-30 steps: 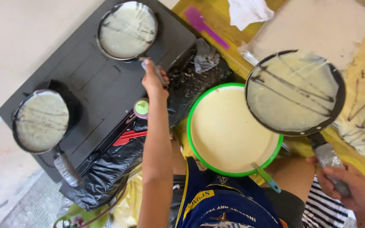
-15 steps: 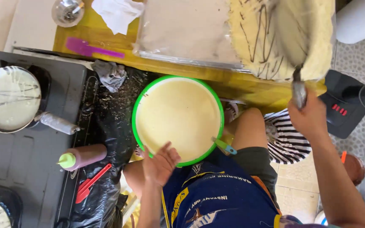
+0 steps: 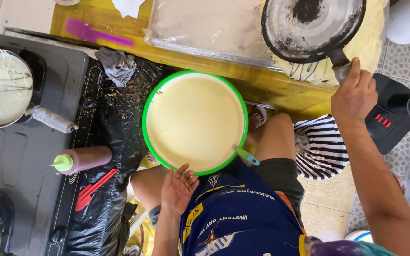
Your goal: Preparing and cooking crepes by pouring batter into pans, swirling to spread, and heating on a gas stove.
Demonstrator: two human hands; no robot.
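Two hands – right hand (image 3: pixel 354 95) gripping upturned pan (image 3: pixel 312 28), left hand (image 3: pixel 179 187) by batter bowl (image 3: pixel 194 122)

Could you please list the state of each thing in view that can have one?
Pan: upside down, sooty underside showing, held by right hand.
Green basin: full of pale batter.
Left hand: open, by the basin's rim.
Stove pan: batter spread inside.
Squeeze bottle: lying on its side.

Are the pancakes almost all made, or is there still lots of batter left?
Some are done: thin cooked ones lie stacked under the upturned pan that the right hand holds by its handle. Another cooks in the pan on the stove. The green bowl by the left hand looks nearly full of batter, so probably plenty remains.
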